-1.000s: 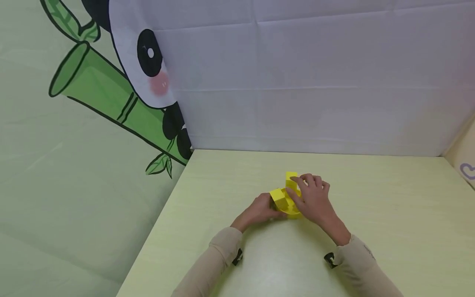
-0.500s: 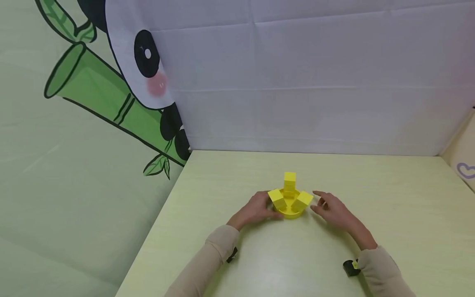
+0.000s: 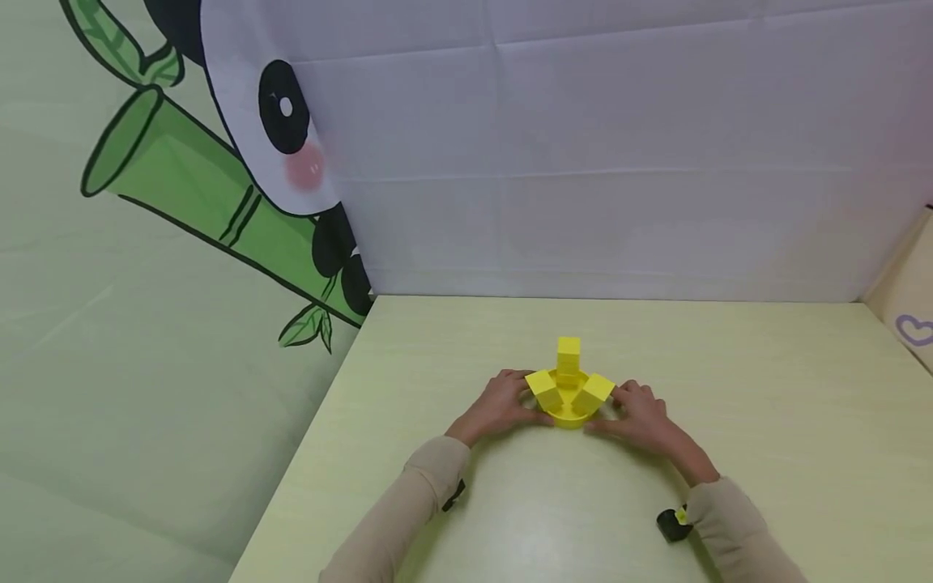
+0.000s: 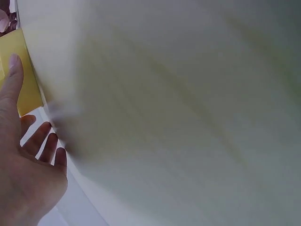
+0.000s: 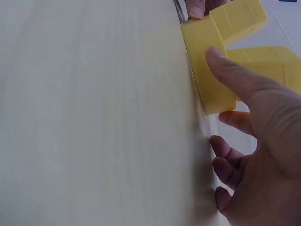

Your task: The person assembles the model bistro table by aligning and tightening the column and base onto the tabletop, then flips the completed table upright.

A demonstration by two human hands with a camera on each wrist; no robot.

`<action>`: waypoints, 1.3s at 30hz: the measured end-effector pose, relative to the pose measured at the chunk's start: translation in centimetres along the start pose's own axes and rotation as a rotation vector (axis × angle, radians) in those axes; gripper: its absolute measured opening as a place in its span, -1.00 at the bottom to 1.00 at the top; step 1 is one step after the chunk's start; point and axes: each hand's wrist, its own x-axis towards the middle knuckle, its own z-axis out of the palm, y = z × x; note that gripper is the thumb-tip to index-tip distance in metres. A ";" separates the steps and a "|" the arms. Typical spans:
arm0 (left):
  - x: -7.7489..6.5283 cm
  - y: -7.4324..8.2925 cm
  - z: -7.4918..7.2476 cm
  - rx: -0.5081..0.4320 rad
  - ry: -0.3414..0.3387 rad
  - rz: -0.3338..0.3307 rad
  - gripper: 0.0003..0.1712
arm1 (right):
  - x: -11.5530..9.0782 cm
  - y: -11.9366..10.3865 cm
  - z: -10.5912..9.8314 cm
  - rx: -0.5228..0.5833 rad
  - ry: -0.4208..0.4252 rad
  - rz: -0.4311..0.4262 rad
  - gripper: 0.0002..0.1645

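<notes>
A yellow round base [image 3: 571, 421] with three blocky yellow arms slanting up and outward stands on the table near the middle of the head view. My left hand [image 3: 503, 407] grips the base from the left, thumb at the front; in the left wrist view that thumb lies along the yellow side wall [image 4: 32, 87]. From the right, my right hand [image 3: 643, 417] holds the same base. The right wrist view has its thumb pressed on the base's wall [image 5: 200, 52] and the index fingertip at the lower edge, while the other fingers curl loosely beside it.
The pale wooden table [image 3: 787, 437] reaches back to a white cloth wall [image 3: 619, 162]. To the left hangs a green cloth with a printed panda and bamboo [image 3: 197, 170]. A black wrist device [image 3: 674, 525] sits by the right sleeve.
My right hand was over the right arm of the yellow piece, then drew away to the right, and now holds the base's right side. The left hand has kept its hold.
</notes>
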 end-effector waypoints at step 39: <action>-1.2 5.3 -3.2 -0.621 -0.068 -0.325 -0.08 | -1.6 -3.3 -3.5 0.429 0.051 0.203 -0.26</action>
